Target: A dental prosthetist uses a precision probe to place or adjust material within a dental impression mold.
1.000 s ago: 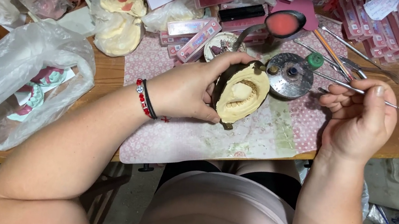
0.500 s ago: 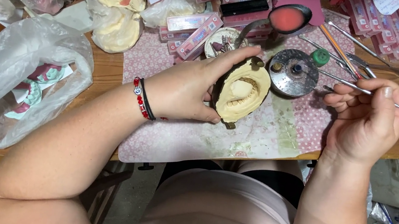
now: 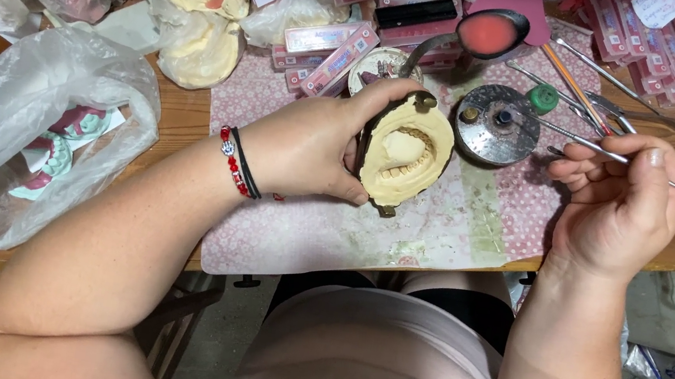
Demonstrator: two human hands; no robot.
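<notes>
Both forearms are bare, with no sleeves in view. On the wrist of the left hand (image 3: 308, 146) sit two bracelets (image 3: 240, 163): one a string of red beads with a few white and dark ones, the other a thin black band beside it. The right hand (image 3: 617, 207) wears no ring or band. A pale pink top (image 3: 370, 361) covers the torso, with black fabric (image 3: 462, 308) at its upper edge
</notes>
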